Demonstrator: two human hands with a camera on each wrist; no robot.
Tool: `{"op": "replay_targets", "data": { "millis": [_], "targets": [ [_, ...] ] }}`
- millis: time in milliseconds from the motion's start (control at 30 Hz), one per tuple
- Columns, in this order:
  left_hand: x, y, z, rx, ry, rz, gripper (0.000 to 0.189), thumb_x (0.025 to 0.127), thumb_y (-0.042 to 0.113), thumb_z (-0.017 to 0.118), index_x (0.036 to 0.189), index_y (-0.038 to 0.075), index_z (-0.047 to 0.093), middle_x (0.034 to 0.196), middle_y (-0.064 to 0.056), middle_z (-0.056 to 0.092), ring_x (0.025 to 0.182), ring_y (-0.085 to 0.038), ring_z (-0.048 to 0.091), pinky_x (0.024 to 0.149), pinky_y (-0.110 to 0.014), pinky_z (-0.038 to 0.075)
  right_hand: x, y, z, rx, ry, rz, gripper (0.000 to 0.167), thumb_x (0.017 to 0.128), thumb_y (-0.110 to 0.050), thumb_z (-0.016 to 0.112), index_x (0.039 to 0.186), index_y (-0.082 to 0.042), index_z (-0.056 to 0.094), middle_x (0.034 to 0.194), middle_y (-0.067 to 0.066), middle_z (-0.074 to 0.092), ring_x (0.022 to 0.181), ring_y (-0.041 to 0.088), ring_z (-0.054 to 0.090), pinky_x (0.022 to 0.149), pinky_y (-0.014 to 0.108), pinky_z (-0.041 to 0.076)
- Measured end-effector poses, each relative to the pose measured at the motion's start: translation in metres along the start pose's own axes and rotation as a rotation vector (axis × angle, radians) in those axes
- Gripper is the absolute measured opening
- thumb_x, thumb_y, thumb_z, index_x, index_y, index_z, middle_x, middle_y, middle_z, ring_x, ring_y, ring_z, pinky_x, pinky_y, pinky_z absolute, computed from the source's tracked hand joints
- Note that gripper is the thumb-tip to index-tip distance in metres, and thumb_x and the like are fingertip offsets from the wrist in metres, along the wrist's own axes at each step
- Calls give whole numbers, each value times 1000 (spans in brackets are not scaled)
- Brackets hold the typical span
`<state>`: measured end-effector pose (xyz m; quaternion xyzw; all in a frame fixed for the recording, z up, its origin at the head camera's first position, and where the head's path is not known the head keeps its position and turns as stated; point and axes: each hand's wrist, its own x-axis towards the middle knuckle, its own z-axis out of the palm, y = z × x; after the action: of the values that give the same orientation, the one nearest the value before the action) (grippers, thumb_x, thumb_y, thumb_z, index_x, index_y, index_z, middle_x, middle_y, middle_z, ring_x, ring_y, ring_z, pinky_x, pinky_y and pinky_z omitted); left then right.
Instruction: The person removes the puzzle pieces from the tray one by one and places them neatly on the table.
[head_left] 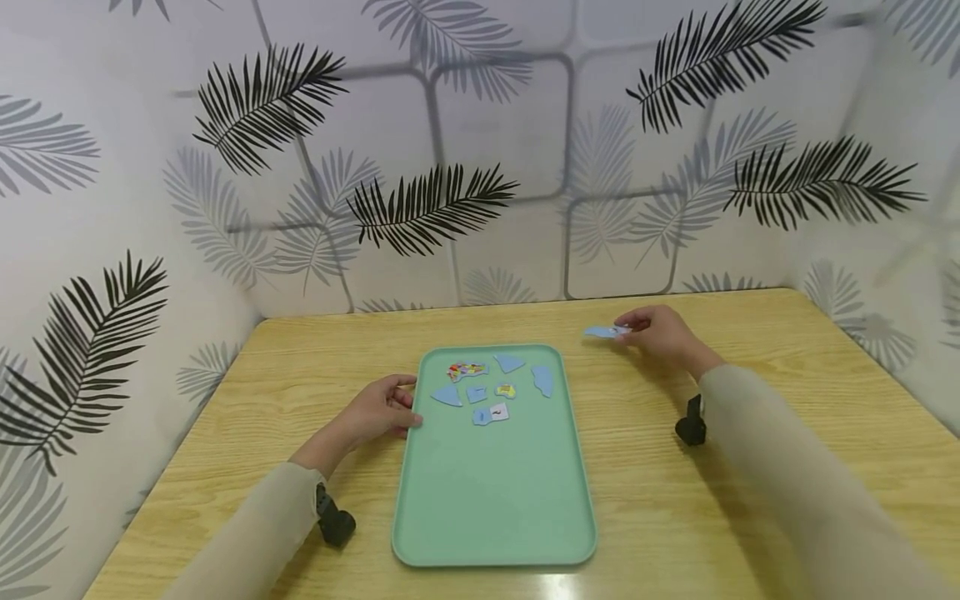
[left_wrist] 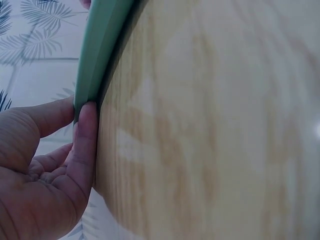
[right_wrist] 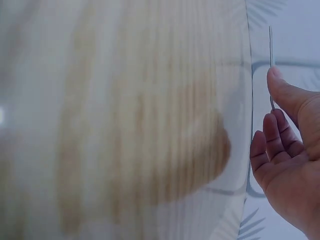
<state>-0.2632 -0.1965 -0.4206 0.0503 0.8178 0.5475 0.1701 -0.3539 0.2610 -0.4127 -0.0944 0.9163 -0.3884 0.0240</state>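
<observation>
A light-blue puzzle piece (head_left: pixel 604 332) with a small pattern is pinched between the thumb and fingers of my right hand (head_left: pixel 660 335), above the table's far right part. Seen edge-on in the right wrist view, the piece (right_wrist: pixel 271 47) is a thin, flat sliver. My left hand (head_left: pixel 381 408) grips the left rim of a green tray (head_left: pixel 495 500), thumb at the edge; the left wrist view shows fingertips (left_wrist: pixel 87 120) right at its side wall. Several flat puzzle pieces lie apart in the tray's far half, among them a multicoloured piece (head_left: pixel 467 371), a yellow-patterned piece (head_left: pixel 506 390) and plain blue ones.
The tray lies on a wood-grain table (head_left: pixel 675 483). A wall (head_left: pixel 510 125) with leaf patterns rises behind the table and along both sides. Black wrist cameras hang under both sleeves, one (head_left: pixel 336 521) close to the tray's left side.
</observation>
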Motion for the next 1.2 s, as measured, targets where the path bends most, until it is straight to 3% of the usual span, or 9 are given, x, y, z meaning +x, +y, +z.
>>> {"op": "replay_targets", "data": {
  "millis": [167, 367, 500, 667, 1200],
  "targets": [
    [0, 0, 0, -5, -13, 7, 69, 86, -7, 69, 145, -6, 34, 104, -16, 51, 78, -18, 56, 67, -34, 58, 6, 11, -2, -12, 9, 14, 38, 91, -18, 71, 122, 2, 64, 120, 22, 59, 110, 35, 53, 93, 46, 44],
    [1, 1, -1, 4, -4, -4, 68, 85, -7, 69, 145, -3, 36, 102, -14, 51, 78, -19, 55, 67, -32, 57, 12, 22, -4, -21, 6, 6, 37, 92, -19, 70, 122, 2, 64, 118, 22, 59, 108, 35, 53, 85, 44, 48],
    [2, 3, -2, 8, -14, -2, 67, 86, -7, 68, 145, -3, 36, 102, -14, 50, 79, -20, 54, 68, -32, 57, 16, 25, -5, -12, 8, 16, 38, 92, -20, 70, 122, 2, 64, 119, 23, 58, 110, 37, 52, 89, 48, 46],
    [3, 3, -2, 9, -12, -4, 67, 86, -7, 69, 145, -3, 36, 102, -14, 50, 79, -20, 54, 68, -32, 57, 20, 24, -5, -18, 15, 18, 37, 91, -19, 71, 121, 2, 64, 120, 24, 58, 111, 38, 52, 95, 51, 43],
    [1, 2, -2, -5, -5, -21, 68, 85, -8, 70, 144, -3, 36, 103, -14, 51, 80, -19, 56, 68, -33, 57, 25, 15, 0, -62, 29, 61, 36, 92, -18, 70, 119, 5, 64, 118, 24, 57, 108, 36, 52, 94, 50, 43]
  ]
}}
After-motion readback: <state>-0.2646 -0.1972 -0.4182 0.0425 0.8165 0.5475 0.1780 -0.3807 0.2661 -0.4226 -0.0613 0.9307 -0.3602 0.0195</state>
